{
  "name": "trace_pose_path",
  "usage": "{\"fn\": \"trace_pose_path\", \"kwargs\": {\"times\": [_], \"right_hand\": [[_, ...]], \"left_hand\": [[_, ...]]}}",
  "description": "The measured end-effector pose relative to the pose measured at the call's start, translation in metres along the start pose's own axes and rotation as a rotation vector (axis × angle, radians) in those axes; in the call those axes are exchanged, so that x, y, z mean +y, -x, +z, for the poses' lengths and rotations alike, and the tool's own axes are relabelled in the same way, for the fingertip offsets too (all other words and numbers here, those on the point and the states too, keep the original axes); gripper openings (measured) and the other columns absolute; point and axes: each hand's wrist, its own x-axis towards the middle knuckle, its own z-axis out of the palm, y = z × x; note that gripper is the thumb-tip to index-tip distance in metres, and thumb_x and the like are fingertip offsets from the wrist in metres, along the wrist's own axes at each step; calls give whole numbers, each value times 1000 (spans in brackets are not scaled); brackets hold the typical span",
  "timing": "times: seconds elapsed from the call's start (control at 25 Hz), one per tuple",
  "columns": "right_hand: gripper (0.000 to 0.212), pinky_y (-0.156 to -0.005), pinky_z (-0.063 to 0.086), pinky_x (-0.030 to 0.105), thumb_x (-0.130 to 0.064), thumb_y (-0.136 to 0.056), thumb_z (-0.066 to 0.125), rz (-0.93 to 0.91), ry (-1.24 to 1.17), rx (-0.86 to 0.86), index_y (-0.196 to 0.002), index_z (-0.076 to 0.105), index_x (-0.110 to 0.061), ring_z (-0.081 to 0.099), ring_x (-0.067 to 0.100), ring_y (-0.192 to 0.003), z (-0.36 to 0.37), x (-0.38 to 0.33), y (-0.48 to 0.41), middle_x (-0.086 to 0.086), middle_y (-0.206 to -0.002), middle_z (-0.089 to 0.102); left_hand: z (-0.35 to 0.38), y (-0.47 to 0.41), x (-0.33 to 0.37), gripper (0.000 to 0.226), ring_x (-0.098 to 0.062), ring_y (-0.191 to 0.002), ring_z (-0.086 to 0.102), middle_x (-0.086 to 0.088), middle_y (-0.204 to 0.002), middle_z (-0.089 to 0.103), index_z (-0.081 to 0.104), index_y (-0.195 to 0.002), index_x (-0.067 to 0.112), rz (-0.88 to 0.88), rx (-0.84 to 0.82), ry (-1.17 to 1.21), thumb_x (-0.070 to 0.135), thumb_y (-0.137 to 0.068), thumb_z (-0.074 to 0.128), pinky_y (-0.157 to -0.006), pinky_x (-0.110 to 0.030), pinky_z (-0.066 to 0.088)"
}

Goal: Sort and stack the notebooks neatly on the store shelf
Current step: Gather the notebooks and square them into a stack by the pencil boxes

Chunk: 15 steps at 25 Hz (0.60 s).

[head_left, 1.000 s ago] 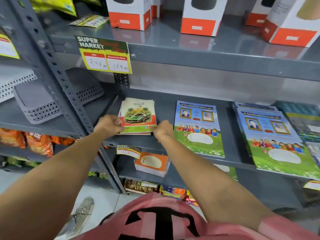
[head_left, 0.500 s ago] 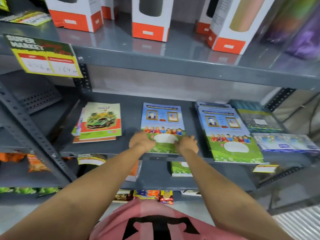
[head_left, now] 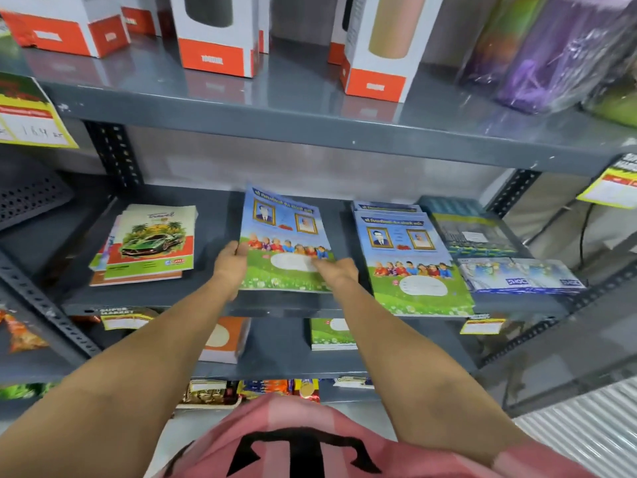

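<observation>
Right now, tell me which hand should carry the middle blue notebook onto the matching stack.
Right. The right hand grips the blue notebook on the side facing the matching stack; the left hand would cross over.

Middle shelf, grey metal: three groups of notebooks. At left, a small uneven stack topped by a green sports-car notebook, lower books poking out at its left and front edges. At centre, a blue-and-green notebook with two framed portraits, a row of children and a white label oval, held at its left and right edges near the front; at right, a matching stack of the same design, its front edge overhanging the shelf lip.
</observation>
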Motion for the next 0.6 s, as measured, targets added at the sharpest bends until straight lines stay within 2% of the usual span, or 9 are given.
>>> {"fn": "trace_pose_path", "kwargs": {"times": [0.08, 0.16, 0.24, 0.32, 0.4, 0.44, 0.52, 0.6], "right_hand": [[76, -79, 51, 29, -46, -68, 78, -83, -51, 52, -124, 52, -2, 62, 20, -78, -25, -14, -4, 12, -119, 66], [71, -82, 52, 33, -47, -69, 77, -169, -47, 176, -118, 53, -2, 64, 26, -91, -59, -25, -8, 13, -115, 67], [65, -74, 45, 32, -48, -71, 76, -229, -18, 311, -114, 52, -5, 62, 27, -97, -102, -22, -10, 13, -112, 66], [62, -72, 44, 32, -49, -72, 76, -250, 31, 419, -110, 53, -6, 64, 30, -101, -142, -5, -14, 14, -109, 67], [63, -78, 49, 36, -50, -70, 77, -216, 62, 507, -111, 54, -6, 63, 33, -105, -180, 25, -21, 15, -110, 67], [64, -82, 51, 38, -50, -69, 77, -187, 63, 528, -112, 54, -7, 62, 34, -106, -194, 39, -25, 14, -111, 67], [64, -84, 52, 41, -50, -69, 77, -135, 88, 544, -111, 54, -8, 62, 33, -107, -216, 66, -32, 13, -112, 66], [64, -80, 50, 40, -53, -71, 75, -111, 158, 528, -111, 53, -8, 62, 32, -106, -222, 89, -38, 12, -111, 64]], "left_hand": [[11, 4, 20, 26, -20, -102, 50, -12, -111, 58, 56, -107, 10, 45, -7, 137, 28, -101, 37, -88, -30, 38], [34, 13, 47, 23, -17, -95, 48, -8, -101, 55, 56, -95, 15, 79, -26, 242, 26, -101, 38, -77, -27, 39], [71, 29, 74, 24, -18, -88, 49, -9, -95, 55, 52, -82, 18, 102, -85, 313, 23, -101, 39, -68, -28, 41], [112, 43, 90, 18, -21, -88, 54, -13, -98, 58, 52, -89, 15, 63, -170, 351, 23, -101, 39, -74, -31, 46], [155, 59, 99, 17, -24, -86, 60, -13, -103, 60, 51, -100, 14, -11, -271, 322, 25, -100, 38, -73, -34, 49], [172, 66, 100, 20, -26, -86, 63, -13, -106, 61, 52, -102, 12, -30, -302, 259, 27, -100, 38, -71, -34, 52], [198, 77, 94, 35, -32, -95, 65, -18, -116, 63, 56, -110, 3, 52, -298, -54, 31, -99, 39, -69, -38, 56], [209, 81, 74, 45, -38, -106, 63, -23, -120, 63, 56, -116, -3, 158, -283, -390, 36, -98, 42, -79, -42, 55]]}}
